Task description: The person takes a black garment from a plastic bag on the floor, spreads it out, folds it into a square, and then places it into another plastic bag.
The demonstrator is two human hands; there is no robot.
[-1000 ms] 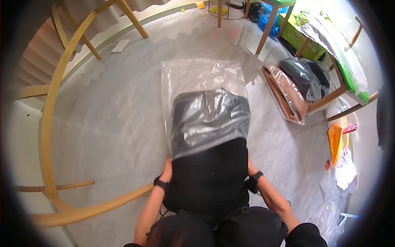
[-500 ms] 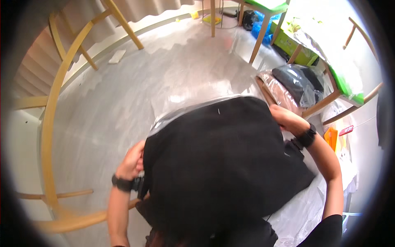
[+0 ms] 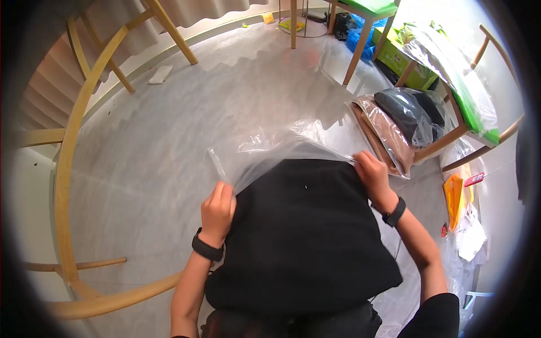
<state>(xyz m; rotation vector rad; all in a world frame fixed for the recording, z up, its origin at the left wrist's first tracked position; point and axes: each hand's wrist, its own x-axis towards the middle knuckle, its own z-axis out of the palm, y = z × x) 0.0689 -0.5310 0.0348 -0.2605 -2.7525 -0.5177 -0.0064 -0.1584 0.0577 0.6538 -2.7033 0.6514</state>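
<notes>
A folded black cloth item, likely a garment [image 3: 304, 236], lies across my lap. Its far edge sits within the mouth of a clear plastic bag [image 3: 262, 160], which spreads away over the floor. My left hand [image 3: 218, 211] is closed on the bag's edge at the cloth's far left corner. At the far right corner my right hand [image 3: 372, 173] pinches the bag's rim, fingers curled. A small white speck shows on the cloth. Dark bands circle both wrists. How far the cloth reaches into the bag is hard to make out.
Bagged folded clothes [image 3: 403, 124], brown and dark grey, lie on the floor at the right beside a green-seated chair [image 3: 473, 112]. A wooden chair frame [image 3: 66, 186] curves along the left. A green box [image 3: 403, 65] and an orange packet [image 3: 452, 200] are at the right.
Both hands have moved inward and now grip the bag's edge. The black cloth appears narrower and nearer to me, and more of the clear bag shows beyond it.
</notes>
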